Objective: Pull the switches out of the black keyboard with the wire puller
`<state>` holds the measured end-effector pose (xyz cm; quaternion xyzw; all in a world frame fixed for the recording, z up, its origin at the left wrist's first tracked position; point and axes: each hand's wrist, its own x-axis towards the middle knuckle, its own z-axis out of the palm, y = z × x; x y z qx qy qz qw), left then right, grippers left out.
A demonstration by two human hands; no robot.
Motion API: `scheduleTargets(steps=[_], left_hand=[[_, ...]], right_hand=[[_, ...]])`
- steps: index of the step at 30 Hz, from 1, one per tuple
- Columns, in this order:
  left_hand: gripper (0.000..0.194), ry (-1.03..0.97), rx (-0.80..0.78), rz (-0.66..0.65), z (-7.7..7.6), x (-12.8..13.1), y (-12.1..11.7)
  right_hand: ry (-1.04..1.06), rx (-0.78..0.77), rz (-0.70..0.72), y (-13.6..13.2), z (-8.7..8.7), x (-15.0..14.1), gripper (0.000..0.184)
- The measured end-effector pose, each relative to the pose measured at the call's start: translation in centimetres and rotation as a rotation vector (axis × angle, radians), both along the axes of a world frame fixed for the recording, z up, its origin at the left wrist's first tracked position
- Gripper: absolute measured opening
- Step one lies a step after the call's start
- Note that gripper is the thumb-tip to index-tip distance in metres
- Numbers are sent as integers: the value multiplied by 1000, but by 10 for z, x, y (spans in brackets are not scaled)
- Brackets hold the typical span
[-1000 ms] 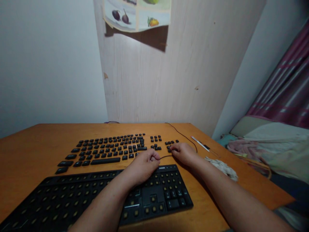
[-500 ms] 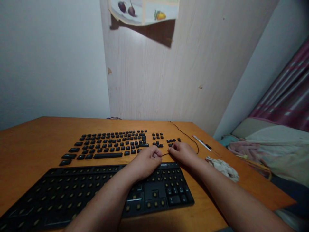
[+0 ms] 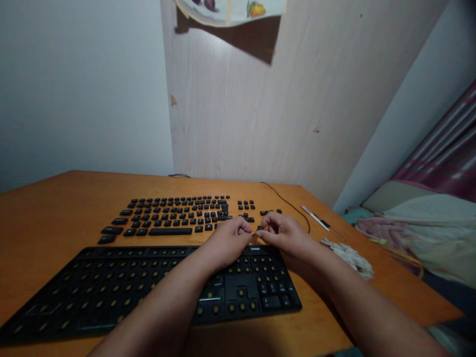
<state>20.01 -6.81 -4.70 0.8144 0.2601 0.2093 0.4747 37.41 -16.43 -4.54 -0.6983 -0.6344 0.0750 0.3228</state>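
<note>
A black keyboard base (image 3: 148,287) with its keycaps off lies on the orange table (image 3: 55,208) in front of me. Several loose black keycaps (image 3: 174,218) are laid out in rows behind it. My left hand (image 3: 226,243) is curled closed above the base's top edge, on a thin black cable (image 3: 297,210). My right hand (image 3: 284,233) almost touches it, fingertips pinched by a small cluster of keycaps (image 3: 270,212). What the pinch holds is too small to make out. The cable loops round my right hand and runs to the table's back edge.
A crumpled white cloth (image 3: 347,255) lies right of the keyboard, and a slim white tool (image 3: 314,217) sits near the table's right edge. A bed with bedding (image 3: 409,223) stands to the right. A pale wood panel (image 3: 260,109) with a fruit poster (image 3: 230,10) rises behind.
My two hands have drawn together until they nearly touch, and the short stretch of cable between them no longer shows. The view has tilted slightly upward.
</note>
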Motion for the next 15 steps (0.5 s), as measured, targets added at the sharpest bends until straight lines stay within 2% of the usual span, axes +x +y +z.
scheduleTargets(steps=[4,8,15], left_hand=[[11,-127,-155,12,2,1,-1],[12,-204,-343,-16,8,0,-5],[15,-191,-365,-37,5,-2,-8]], right_hand=[[-44,15,75,-13,12,-18,12],[-139,37,86,-18,13,-23,13],[-221,32,131,-21,14,-26,10]])
